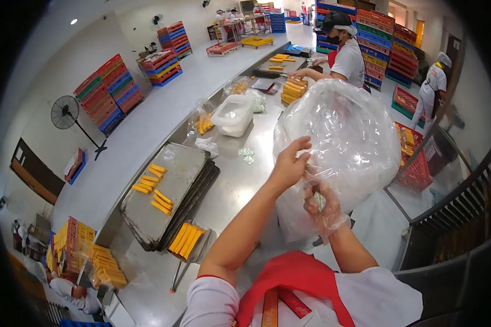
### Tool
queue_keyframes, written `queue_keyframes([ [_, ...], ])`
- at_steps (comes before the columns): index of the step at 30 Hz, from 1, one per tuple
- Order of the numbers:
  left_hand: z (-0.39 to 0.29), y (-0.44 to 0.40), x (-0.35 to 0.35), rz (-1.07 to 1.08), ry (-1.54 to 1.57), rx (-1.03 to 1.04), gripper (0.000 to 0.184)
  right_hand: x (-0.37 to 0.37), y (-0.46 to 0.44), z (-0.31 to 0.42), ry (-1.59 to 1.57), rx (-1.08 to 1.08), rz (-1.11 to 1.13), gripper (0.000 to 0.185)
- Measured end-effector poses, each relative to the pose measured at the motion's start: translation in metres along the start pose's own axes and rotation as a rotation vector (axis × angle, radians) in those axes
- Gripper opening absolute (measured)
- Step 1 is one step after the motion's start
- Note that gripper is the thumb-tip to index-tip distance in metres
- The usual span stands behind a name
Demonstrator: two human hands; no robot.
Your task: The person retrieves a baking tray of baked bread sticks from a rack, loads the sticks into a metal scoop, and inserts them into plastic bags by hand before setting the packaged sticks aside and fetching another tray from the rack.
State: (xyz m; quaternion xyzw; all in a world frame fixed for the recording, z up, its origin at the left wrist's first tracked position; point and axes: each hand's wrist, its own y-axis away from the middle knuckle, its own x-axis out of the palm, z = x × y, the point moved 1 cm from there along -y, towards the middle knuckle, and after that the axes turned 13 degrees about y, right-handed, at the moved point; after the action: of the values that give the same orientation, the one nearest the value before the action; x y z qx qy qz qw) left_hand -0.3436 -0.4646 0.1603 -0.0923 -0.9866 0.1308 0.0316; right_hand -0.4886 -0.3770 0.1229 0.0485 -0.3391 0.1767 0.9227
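Note:
A large, puffed-up clear plastic bag (346,122) spreads out before me above the table's right edge. My left hand (293,164) is closed on the bag's near side, thumb and fingers pinching the film. Just below it, my right hand (324,207), in a thin clear glove, is closed on the gathered film. A small green-and-white packet (319,201) shows at its fingers; whether it is gripped or lies behind the film, I cannot tell. Similar packets (246,155) lie on the steel table (229,191) to the left of my left hand.
Stacked baking trays (172,155) hold yellow-orange sticks (150,180); more sticks fill a small pan (186,241). A white plastic tub (233,114) stands farther back. Across the table, a co-worker (346,57) handles stacked sticks (293,90). Red crates (414,163) stand right.

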Motion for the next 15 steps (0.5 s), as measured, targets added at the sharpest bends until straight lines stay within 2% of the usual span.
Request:
queue_keyframes([
  [2,-0.021,0.041,-0.016,0.075,0.198,0.090,0.048,0.011,0.003,0.007,0.086,-0.033,-0.055,0.026],
  [3,-0.013,0.059,-0.024,0.077,0.209,0.074,0.048,0.013,0.003,0.006,0.086,-0.023,-0.071,0.026],
  [5,0.003,0.097,-0.039,0.070,0.214,0.232,0.049,0.017,0.000,-0.002,0.424,0.054,-0.109,0.015],
  [6,0.008,0.116,-0.044,0.058,0.219,0.220,0.049,0.016,-0.002,-0.012,0.424,0.071,-0.110,0.015],
  [8,0.014,0.157,-0.057,-0.103,0.145,0.210,0.050,0.018,-0.005,-0.038,0.786,-0.064,0.102,0.012],
  [9,0.020,0.177,-0.071,-0.182,-0.012,0.149,0.047,0.026,-0.002,-0.046,0.788,-0.040,0.126,0.012],
  [11,0.031,0.209,-0.111,-0.323,0.022,0.163,0.048,0.047,0.008,-0.061,1.108,-0.397,0.206,0.006],
  [12,0.031,0.226,-0.130,-0.430,0.054,0.191,0.049,0.055,0.014,-0.067,1.105,-0.373,0.245,0.006],
  [14,-0.020,0.257,-0.155,-0.607,0.213,0.124,0.045,0.070,0.023,-0.074,1.430,-0.617,0.402,0.005],
  [15,-0.037,0.272,-0.166,-0.658,0.211,0.124,0.045,0.073,0.025,-0.083,1.419,-0.602,0.456,0.005],
])
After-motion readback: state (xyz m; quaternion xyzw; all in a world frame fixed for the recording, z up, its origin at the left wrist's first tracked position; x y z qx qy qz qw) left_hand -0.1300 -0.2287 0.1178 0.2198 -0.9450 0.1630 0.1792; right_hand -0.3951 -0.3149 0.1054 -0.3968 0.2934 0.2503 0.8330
